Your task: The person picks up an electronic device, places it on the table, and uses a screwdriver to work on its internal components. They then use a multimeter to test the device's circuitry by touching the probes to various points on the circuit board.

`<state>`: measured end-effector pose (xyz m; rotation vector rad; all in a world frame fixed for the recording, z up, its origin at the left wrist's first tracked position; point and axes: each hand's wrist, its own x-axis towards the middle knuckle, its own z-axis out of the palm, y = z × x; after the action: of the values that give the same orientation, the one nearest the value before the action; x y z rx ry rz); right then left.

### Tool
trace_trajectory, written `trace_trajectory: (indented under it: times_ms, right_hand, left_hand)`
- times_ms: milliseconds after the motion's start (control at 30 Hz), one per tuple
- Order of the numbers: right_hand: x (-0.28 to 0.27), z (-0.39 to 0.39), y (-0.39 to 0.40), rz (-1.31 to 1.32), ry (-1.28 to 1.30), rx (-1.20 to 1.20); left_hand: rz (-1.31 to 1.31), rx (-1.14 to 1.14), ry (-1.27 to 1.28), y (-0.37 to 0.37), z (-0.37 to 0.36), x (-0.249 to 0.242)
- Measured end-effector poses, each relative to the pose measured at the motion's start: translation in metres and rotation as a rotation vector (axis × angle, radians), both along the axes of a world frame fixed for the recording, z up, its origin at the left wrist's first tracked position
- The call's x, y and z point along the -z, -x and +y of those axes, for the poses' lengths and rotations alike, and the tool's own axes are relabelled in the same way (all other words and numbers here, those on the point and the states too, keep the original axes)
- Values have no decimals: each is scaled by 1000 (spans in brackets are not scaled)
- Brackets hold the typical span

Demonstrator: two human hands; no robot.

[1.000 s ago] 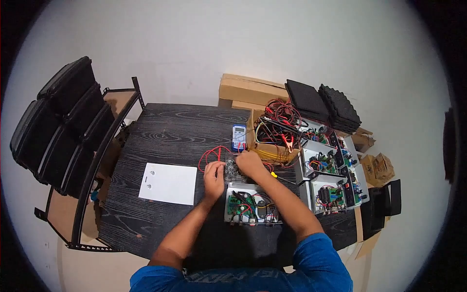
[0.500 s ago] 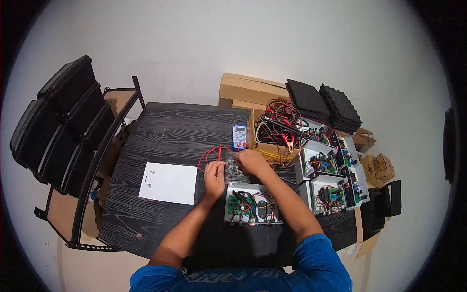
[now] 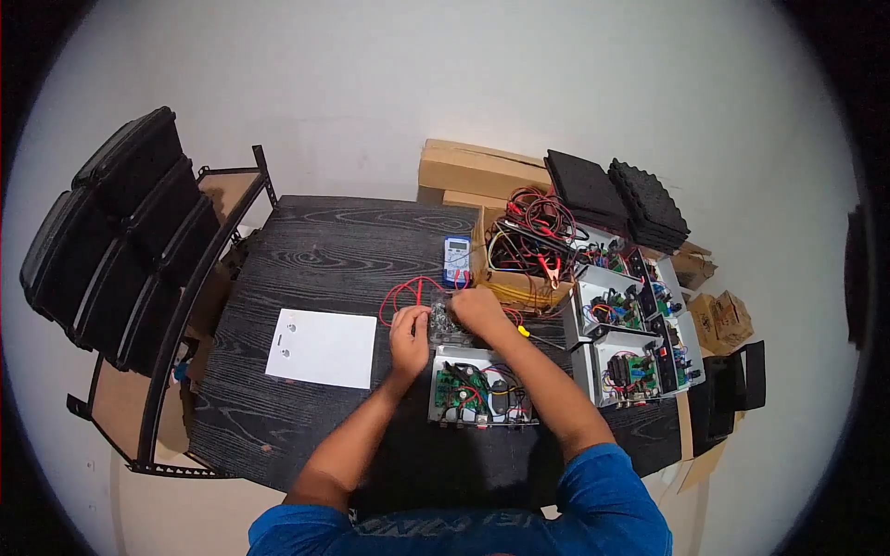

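My left hand and my right hand meet over a small dark part on the black wooden table, both closed on it. Just below it lies an open metal case with a green circuit board. Red test leads loop from under my hands toward a blue multimeter lying further back. What my fingers pinch is too small to make out.
A white paper sheet lies left of my hands. A cardboard box of cables and clips and several open cases with boards crowd the right side. Black cases fill a rack on the left. Cardboard boxes and foam pads sit behind.
My right hand shifted slightly to the right and back again over the small part. My left hand stayed where it was.
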<state>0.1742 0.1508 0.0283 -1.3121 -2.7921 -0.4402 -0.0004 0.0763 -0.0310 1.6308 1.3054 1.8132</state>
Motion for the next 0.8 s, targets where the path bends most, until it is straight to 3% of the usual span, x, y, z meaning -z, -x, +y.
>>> trace_trajectory:
  times_ms: [267, 567, 800]
  right_hand:
    - [1, 1, 3, -73, 54, 65]
    - [6, 2, -4, 35, 54, -58]
    - [0, -4, 1, 45, 122, 5]
  left_hand:
    - [5, 5, -2, 1, -1, -1]
    - [22, -16, -40, 0, 2, 3]
    - [3, 1, 0, 0, -1, 0]
